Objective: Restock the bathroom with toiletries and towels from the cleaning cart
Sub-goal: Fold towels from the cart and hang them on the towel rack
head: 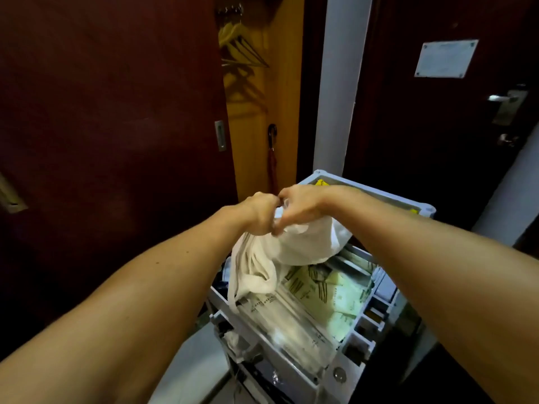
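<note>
A grey cleaning cart (338,371) stands in front of me in a narrow entry. Both my hands are held together above its top tray. My left hand (261,212) and my right hand (300,207) are closed on the gathered top of a white cloth (303,243), which looks like a towel or a bag. The cloth hangs down from my hands in folds, its lower end draped over the cart's left side. Under it lie clear-wrapped packets with pale yellow and green print (329,290). What the cloth holds, if anything, is hidden.
A dark red sliding door (110,106) fills the left. Beyond it an open closet shows hangers (242,51) and a hanging umbrella (272,158). A dark room door with a lever handle (506,97) and a notice plate (444,58) is at right.
</note>
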`<state>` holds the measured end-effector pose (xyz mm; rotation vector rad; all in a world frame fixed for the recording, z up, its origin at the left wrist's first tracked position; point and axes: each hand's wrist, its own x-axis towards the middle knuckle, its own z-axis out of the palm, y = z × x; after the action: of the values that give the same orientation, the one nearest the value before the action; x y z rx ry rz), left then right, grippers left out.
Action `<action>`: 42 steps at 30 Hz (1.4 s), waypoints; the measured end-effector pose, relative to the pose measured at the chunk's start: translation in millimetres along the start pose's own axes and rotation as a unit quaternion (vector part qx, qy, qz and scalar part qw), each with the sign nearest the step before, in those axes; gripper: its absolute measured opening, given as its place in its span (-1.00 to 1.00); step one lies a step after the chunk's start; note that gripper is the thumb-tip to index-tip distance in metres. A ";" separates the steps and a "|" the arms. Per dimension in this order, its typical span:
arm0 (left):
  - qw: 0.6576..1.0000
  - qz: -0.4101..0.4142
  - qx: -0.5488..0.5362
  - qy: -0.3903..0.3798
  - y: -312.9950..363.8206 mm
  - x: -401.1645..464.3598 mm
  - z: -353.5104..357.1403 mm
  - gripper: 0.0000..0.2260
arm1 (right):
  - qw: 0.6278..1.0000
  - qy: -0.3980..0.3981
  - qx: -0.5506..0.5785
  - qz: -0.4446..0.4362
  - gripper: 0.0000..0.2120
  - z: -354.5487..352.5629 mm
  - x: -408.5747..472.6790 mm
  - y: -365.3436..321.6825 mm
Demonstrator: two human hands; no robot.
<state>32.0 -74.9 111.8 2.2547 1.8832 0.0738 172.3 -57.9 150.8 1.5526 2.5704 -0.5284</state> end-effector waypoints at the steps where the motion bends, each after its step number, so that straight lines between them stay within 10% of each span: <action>1: 1.000 0.007 -0.013 0.006 1.5 0.8 -4.5 -0.62 | 0.994 0.007 -0.104 0.008 -0.29 0.9 -1.7 -3.6; 4: 0.992 0.018 -0.095 0.084 8.2 0.6 -10.3 -0.74 | 0.947 0.161 -0.278 -0.006 -0.60 11.9 -8.4 -6.2; 11: 0.974 -0.153 -0.101 0.131 0.0 -15.8 16.2 -0.55 | 0.939 0.334 -0.056 0.060 -0.86 9.5 -24.1 22.6; 15: 0.978 -0.105 0.049 0.172 8.3 -8.3 -16.5 -0.78 | 0.969 0.202 -0.132 0.056 -0.77 3.2 -33.4 22.1; 20: 0.958 0.116 0.244 0.096 36.3 -4.1 -50.3 -0.85 | 0.978 -0.183 0.006 0.097 -0.43 -8.0 -36.6 13.3; 25: 0.967 0.115 0.219 0.057 35.9 -8.1 -37.8 -0.74 | 0.987 -0.033 0.147 0.049 0.04 2.0 -30.8 33.6; 32: 0.967 0.062 0.205 0.135 14.6 -4.9 -17.5 -0.71 | 0.986 0.161 0.008 0.041 -0.64 33.6 -8.3 22.5; 38: 0.994 -0.021 0.076 0.071 -22.9 -18.7 -6.3 -0.81 | 0.999 -0.007 0.042 -0.010 -0.61 44.0 8.9 14.3; 42: 0.991 0.064 0.041 0.110 -29.5 -22.8 10.3 -0.76 | 0.943 -0.125 0.308 0.018 -0.24 47.4 15.0 14.2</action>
<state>0.9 -93.6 98.4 2.5125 1.8733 0.2823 172.8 -55.4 99.2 1.5358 2.2871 -1.5297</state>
